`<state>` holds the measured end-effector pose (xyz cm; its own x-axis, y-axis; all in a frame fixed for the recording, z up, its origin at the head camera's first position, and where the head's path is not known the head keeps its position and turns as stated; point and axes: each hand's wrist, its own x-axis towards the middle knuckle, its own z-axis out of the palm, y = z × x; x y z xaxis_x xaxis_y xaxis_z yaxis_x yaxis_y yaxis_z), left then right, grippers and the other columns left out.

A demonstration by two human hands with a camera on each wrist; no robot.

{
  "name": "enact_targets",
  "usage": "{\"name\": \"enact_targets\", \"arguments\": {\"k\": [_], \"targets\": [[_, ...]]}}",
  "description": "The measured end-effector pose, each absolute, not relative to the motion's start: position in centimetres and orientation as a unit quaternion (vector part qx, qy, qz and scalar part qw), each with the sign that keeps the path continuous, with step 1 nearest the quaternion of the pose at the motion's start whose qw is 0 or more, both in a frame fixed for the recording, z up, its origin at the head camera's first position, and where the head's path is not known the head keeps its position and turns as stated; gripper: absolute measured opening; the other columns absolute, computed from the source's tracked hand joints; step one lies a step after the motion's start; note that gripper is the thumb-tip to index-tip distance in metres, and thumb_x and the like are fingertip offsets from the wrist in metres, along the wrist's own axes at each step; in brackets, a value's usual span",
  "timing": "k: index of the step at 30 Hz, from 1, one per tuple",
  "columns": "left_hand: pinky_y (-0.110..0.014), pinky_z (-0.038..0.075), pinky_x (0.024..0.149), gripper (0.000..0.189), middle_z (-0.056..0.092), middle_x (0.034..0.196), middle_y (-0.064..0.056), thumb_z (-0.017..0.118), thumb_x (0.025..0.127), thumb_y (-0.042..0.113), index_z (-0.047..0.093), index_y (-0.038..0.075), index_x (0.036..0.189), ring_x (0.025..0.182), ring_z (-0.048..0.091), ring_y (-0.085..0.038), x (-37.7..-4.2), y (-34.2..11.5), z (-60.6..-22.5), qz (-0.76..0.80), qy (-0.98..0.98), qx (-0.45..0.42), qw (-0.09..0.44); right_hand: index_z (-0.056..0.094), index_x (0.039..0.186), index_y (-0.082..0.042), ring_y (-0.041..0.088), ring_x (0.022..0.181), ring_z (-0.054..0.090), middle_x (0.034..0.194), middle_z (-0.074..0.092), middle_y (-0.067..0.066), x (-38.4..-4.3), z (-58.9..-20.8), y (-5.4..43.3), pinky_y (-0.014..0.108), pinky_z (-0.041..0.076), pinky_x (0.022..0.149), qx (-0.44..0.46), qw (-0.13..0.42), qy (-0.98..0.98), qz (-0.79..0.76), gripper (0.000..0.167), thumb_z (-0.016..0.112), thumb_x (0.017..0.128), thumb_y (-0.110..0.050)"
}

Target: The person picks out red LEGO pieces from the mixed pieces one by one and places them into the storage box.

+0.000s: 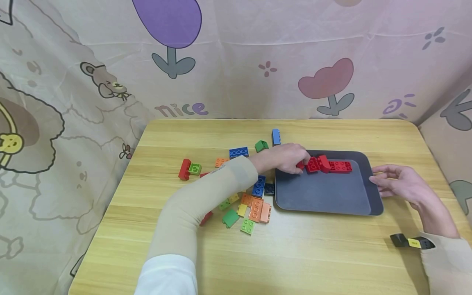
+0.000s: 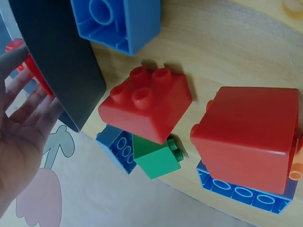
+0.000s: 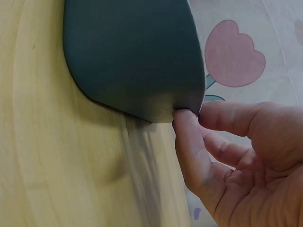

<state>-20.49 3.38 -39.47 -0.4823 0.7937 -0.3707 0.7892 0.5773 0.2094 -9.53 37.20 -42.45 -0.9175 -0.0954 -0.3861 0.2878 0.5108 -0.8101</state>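
A dark grey tray (image 1: pixel 324 194) lies on the right half of the wooden table. My left hand (image 1: pixel 289 157) reaches over its upper left corner and holds a red brick (image 1: pixel 300 165) at the fingertips, inside the rim. The left wrist view shows this hand partly behind the tray wall (image 2: pixel 57 56). Along the far side of the tray run more red bricks: a square one (image 1: pixel 313 164), a curved one (image 1: pixel 323 164) and a longer one (image 1: pixel 341 166). On the tray's right edge, my right hand (image 1: pixel 400 184) pinches the rim between thumb and finger.
Left of the tray lie several loose bricks, among them blue (image 1: pixel 259 186), black (image 1: pixel 270 189), orange (image 1: pixel 256 209), green (image 1: pixel 230 218) and red (image 1: pixel 184 169). A blue brick (image 1: pixel 276 137) stands behind the tray's left corner. A patterned cloth (image 1: pixel 239 82) hangs behind the table.
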Motion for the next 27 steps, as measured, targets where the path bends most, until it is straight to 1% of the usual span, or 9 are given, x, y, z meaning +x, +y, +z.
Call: {"name": "enact_targets", "arguments": {"k": [3, 7, 9, 11, 14, 18, 22, 25, 27], "targets": [[-0.024, 0.054, 0.099, 0.038, 0.072, 0.128, 0.002, 0.074, 0.103, 0.038, 0.072, 0.017, 0.134, 0.112, 0.064, -0.01, -20.4, 3.2, -39.1, 0.006, 0.863, 0.456, 0.218, 0.054, 0.134, 0.01, 0.009, 0.075, 0.07, 0.09, 0.069, -0.014, -9.5, -42.4, 37.1, 0.029, 0.065, 0.069, 0.055, 0.194, 0.851, -0.486, 0.034, 0.065, 0.106, -0.006], [-0.026, 0.053, 0.106, 0.038, 0.07, 0.133, 0.002, 0.072, 0.104, 0.04, 0.071, 0.019, 0.135, 0.118, 0.064, -0.01, -20.6, 3.0, -38.5, 0.005, 0.867, 0.448, 0.217, 0.05, 0.138, 0.016, 0.009, 0.075, 0.071, 0.09, 0.069, -0.015, -9.6, -42.6, 37.2, 0.029, 0.066, 0.069, 0.054, 0.192, 0.854, -0.481, 0.041, 0.064, 0.106, -0.006], [-0.026, 0.053, 0.106, 0.037, 0.071, 0.132, 0.002, 0.071, 0.104, 0.041, 0.072, 0.019, 0.134, 0.118, 0.064, -0.011, -20.7, 2.8, -38.1, 0.008, 0.869, 0.447, 0.212, 0.051, 0.137, 0.015, 0.009, 0.075, 0.071, 0.09, 0.069, -0.016, -9.6, -42.6, 37.3, 0.029, 0.066, 0.07, 0.054, 0.193, 0.853, -0.483, 0.04, 0.064, 0.106, -0.006], [-0.026, 0.053, 0.103, 0.037, 0.071, 0.131, 0.002, 0.07, 0.104, 0.041, 0.071, 0.019, 0.134, 0.115, 0.063, -0.011, -20.7, 2.5, -37.7, 0.013, 0.869, 0.449, 0.206, 0.052, 0.135, 0.013, 0.009, 0.076, 0.072, 0.089, 0.07, -0.016, -9.6, -42.6, 37.4, 0.029, 0.066, 0.07, 0.056, 0.193, 0.85, -0.486, 0.038, 0.066, 0.106, -0.007], [-0.026, 0.054, 0.1, 0.042, 0.072, 0.13, 0.001, 0.068, 0.104, 0.045, 0.071, 0.018, 0.136, 0.113, 0.063, -0.012, -20.9, 2.0, -37.1, 0.021, 0.869, 0.457, 0.187, 0.055, 0.133, 0.008, 0.01, 0.076, 0.072, 0.089, 0.07, -0.016, -9.6, -42.6, 37.4, 0.03, 0.066, 0.07, 0.057, 0.193, 0.849, -0.489, 0.034, 0.067, 0.106, -0.009], [-0.028, 0.055, 0.101, 0.05, 0.071, 0.134, -0.002, 0.066, 0.103, 0.052, 0.069, 0.016, 0.139, 0.115, 0.064, -0.015, -20.9, 1.1, -36.2, 0.025, 0.869, 0.465, 0.167, 0.055, 0.133, 0.006, 0.011, 0.077, 0.072, 0.09, 0.069, -0.015, -9.6, -42.7, 37.3, 0.03, 0.066, 0.071, 0.058, 0.191, 0.851, -0.487, 0.034, 0.067, 0.106, -0.01], [-0.035, 0.053, 0.113, 0.064, 0.064, 0.146, -0.005, 0.064, 0.101, 0.059, 0.062, 0.018, 0.149, 0.13, 0.061, -0.02, -20.8, 0.1, -35.5, 0.018, 0.872, 0.461, 0.162, 0.053, 0.136, 0.011, 0.01, 0.076, 0.071, 0.09, 0.068, -0.014, -9.6, -42.6, 37.3, 0.03, 0.066, 0.07, 0.056, 0.192, 0.853, -0.482, 0.039, 0.066, 0.106, -0.01], [-0.042, 0.046, 0.124, 0.076, 0.055, 0.16, -0.007, 0.064, 0.099, 0.064, 0.054, 0.018, 0.158, 0.147, 0.052, -0.024, -20.6, -0.7, -35.1, 0.018, 0.876, 0.454, 0.161, 0.051, 0.137, 0.014, 0.009, 0.076, 0.071, 0.091, 0.068, -0.014, -9.6, -42.6, 37.2, 0.029, 0.066, 0.07, 0.054, 0.193, 0.854, -0.48, 0.041, 0.065, 0.106, -0.009], [-0.045, 0.041, 0.127, 0.083, 0.049, 0.166, -0.009, 0.065, 0.097, 0.067, 0.049, 0.018, 0.161, 0.154, 0.045, -0.026, -20.4, -1.3, -34.8, 0.022, 0.879, 0.448, 0.162, 0.05, 0.138, 0.015, 0.009, 0.076, 0.07, 0.091, 0.068, -0.014, -9.6, -42.5, 37.2, 0.029, 0.065, 0.07, 0.054, 0.193, 0.855, -0.478, 0.042, 0.064, 0.107, -0.008]]}}
